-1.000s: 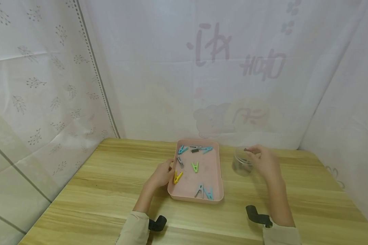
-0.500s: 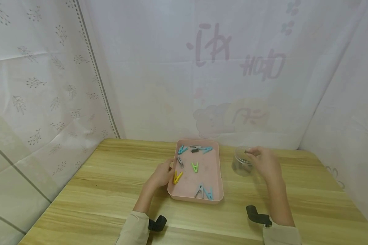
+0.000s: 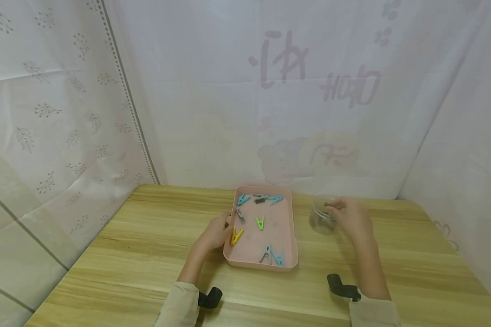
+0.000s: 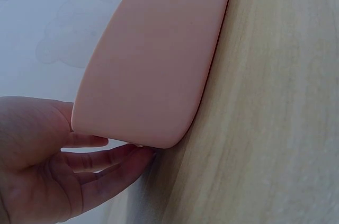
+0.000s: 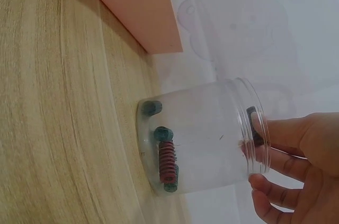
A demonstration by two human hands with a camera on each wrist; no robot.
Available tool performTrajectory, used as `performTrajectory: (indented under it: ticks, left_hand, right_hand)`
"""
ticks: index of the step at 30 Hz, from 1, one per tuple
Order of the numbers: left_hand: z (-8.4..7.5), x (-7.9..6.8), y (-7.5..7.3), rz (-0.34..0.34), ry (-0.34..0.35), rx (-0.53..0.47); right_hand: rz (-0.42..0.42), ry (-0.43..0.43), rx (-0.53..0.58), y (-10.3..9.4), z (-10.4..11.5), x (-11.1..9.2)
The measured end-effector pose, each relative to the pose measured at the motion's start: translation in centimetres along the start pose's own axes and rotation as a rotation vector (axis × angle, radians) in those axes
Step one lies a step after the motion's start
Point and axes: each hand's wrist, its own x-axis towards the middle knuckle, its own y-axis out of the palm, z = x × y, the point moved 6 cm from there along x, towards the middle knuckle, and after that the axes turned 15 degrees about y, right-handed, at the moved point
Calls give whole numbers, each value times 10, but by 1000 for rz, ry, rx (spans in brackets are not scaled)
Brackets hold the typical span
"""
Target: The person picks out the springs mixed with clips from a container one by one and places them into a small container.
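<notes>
My left hand (image 3: 217, 232) grips the left wall of a shallow pink tray (image 3: 292, 229); in the left wrist view its fingers bend against the outside, with the thumb tip hidden behind the wall. Inside lie a yellow clothespin (image 3: 237, 236), a green clothespin (image 3: 260, 223), several blue and grey ones, and a dark ribbed cylinder (image 3: 260, 200). My right hand (image 3: 352, 219) pinches a small dark piece (image 5: 256, 137) between thumb and fingers at the mouth of a clear jar (image 5: 204, 144). At the jar's bottom are a reddish-brown ribbed coil (image 5: 167, 161) and several dark green cylinders (image 5: 152, 108).
Tray and jar stand side by side on a wood-grain table (image 3: 147, 254), the jar to the right. A pale printed curtain (image 3: 212, 113) hangs behind the table's back edge. Black curved mounts (image 3: 211, 298) sit at both wrists, beside the beige sleeves.
My right hand has dipped slightly at the jar's mouth, still pinching the small dark piece. The left hand, tray and clothespins have stayed put.
</notes>
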Motion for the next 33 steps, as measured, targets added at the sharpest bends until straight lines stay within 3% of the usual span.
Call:
performTrajectory:
  ticks: [20,33]
  left_hand:
    - [1,1,1,-2,7,9]
    - [2,1,1,-3,7,17]
  right_hand:
    - [38,35,21,0,-2,-1]
    - [35,1,20,-4,3,-4]
